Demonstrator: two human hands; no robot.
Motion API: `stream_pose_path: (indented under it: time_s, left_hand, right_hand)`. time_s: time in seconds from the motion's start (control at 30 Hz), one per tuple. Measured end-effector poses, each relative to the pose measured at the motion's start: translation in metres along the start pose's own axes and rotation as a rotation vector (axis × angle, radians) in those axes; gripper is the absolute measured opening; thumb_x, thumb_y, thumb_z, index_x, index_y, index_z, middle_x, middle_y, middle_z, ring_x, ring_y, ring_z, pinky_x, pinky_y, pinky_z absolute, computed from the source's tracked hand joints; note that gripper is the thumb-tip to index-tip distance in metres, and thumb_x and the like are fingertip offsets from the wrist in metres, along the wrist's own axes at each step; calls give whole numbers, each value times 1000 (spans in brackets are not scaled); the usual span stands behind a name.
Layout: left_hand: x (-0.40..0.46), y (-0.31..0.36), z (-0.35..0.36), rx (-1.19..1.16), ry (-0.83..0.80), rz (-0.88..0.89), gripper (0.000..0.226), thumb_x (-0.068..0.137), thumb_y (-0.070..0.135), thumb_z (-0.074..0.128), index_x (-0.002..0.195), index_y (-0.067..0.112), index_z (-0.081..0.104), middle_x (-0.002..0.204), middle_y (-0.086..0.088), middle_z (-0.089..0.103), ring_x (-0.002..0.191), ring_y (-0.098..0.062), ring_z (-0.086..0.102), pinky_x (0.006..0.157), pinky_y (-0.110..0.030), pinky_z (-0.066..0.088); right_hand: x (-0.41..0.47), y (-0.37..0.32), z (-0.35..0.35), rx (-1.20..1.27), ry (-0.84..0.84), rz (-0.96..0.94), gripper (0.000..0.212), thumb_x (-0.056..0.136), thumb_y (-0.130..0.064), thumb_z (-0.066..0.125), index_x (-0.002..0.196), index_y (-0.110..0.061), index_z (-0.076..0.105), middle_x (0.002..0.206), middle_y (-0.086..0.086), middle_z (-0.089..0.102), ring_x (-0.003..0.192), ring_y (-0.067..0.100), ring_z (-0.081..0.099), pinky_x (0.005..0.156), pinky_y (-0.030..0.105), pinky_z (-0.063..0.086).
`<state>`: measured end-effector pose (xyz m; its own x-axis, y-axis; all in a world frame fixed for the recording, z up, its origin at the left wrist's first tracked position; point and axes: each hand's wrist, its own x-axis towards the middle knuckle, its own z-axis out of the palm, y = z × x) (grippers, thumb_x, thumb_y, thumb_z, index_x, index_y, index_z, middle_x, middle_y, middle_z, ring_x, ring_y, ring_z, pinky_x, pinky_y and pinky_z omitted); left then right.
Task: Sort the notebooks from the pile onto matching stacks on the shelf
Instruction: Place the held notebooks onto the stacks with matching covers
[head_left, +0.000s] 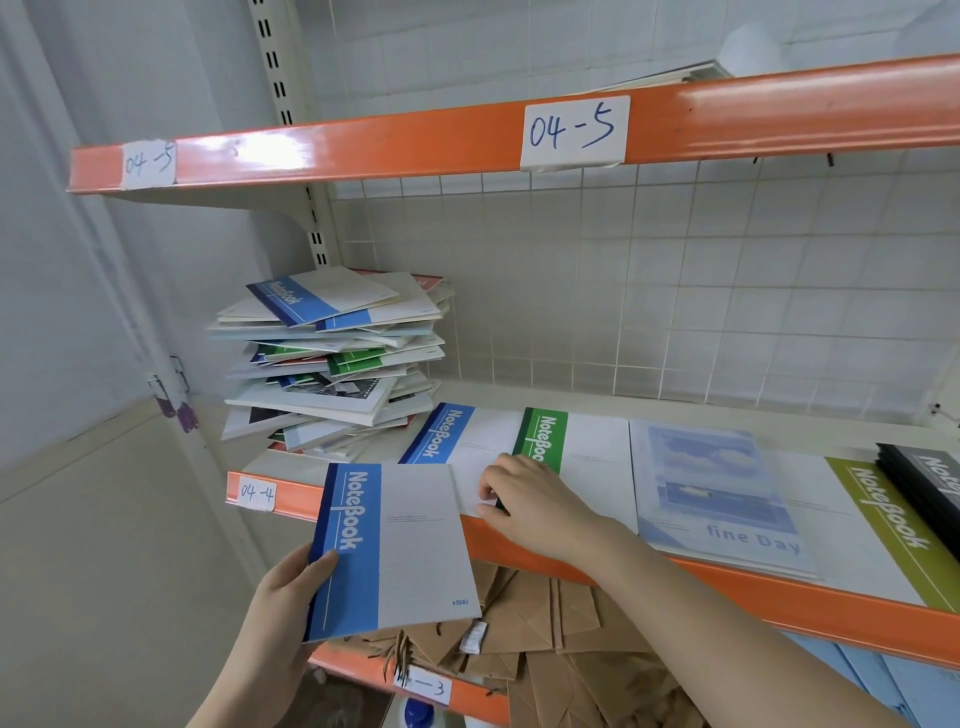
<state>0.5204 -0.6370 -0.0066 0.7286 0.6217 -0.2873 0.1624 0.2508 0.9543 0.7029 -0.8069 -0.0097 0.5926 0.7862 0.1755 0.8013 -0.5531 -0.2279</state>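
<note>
My left hand (283, 603) grips a blue-spined notebook (400, 551) by its lower left edge, held in front of the shelf's orange lip (779, 597). My right hand (524, 499) rests on the shelf, its fingers pinching the near corner of the blue notebook stack (457, 436) beside the green notebook stack (587, 452). A messy pile of mixed notebooks (332, 358) stands at the shelf's left end. Further right lie a pale "fine Day" stack (722, 499), an olive notebook stack (878, 525) and a black stack (930, 478).
An upper orange shelf (363, 150) labelled 04-5 overhangs the work shelf. Below, a lower shelf holds brown paper bags (550, 649) and light blue items (883, 675). A white wall (78, 312) closes the left side, and a wire grid backs the shelf.
</note>
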Motion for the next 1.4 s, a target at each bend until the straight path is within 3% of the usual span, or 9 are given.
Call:
stream_pose_path:
  time_s: [0.33,0.5,0.67,0.9,0.97,1.03,1.1,1.27,1.4]
  left_hand:
    - [-1,3,6,-22,-39,7,19,96,18,51,114,13,50,100,-14,62,81,-30,61,61,-37,48]
    - [-4,13,17,-102,-134,27,10,95,16,52,101,19,60,81,-8,73,70,-25,65,45,-28,52]
    - [13,23,43,18,-219,-11,22,93,16,57,113,7,58,95,-16,72,77,-30,67,58,-34,50]
    - [54,14,58,813,-90,645,46,96,21,54,140,18,43,131,-4,56,118,-21,53,92,-27,41]
    - [56,10,59,1011,-243,750,56,91,55,49,140,29,43,138,8,49,130,-14,45,101,-25,35]
    - [61,4,63,1232,-375,751,98,65,93,7,143,39,32,148,15,36,139,-8,32,109,-27,28]
    - [69,0,66,1455,-376,726,126,44,92,-26,148,40,21,156,14,20,145,-10,16,116,-34,16]
    - [75,-1,74,1667,-269,705,136,34,79,-46,150,40,12,160,9,13,147,-13,9,116,-42,14]
    - [69,2,81,1756,-222,696,111,67,75,-34,139,39,43,141,2,50,128,-24,48,97,-51,42]
  right_hand:
    - [0,1,-2,138,-7,19,19,96,-38,48,90,-21,51,105,-5,48,100,9,40,93,27,35]
    - [-7,0,-18,576,158,213,29,101,-34,36,109,-15,56,105,-4,56,96,9,54,83,23,45]
    - [-19,4,-27,1139,176,409,29,94,-33,55,119,-22,46,110,-3,65,96,11,66,80,28,54]
    - [0,16,-30,1246,370,555,20,94,-13,55,112,-4,57,104,10,69,89,16,70,76,29,58]
    - [6,15,-30,1174,309,537,18,93,-6,53,107,4,60,99,16,69,82,16,69,78,29,58]
    - [11,13,-28,987,288,561,24,91,-3,50,107,13,57,95,28,66,79,28,68,75,34,57]
    - [12,13,-22,788,274,537,21,91,-7,46,100,4,62,87,25,62,88,36,65,74,35,51]
    - [1,14,-17,516,335,437,28,98,-12,42,119,-10,60,117,4,62,101,14,59,84,20,47]
    - [-7,20,-6,281,317,386,29,98,-16,44,123,-15,57,124,2,56,110,13,52,93,23,45]
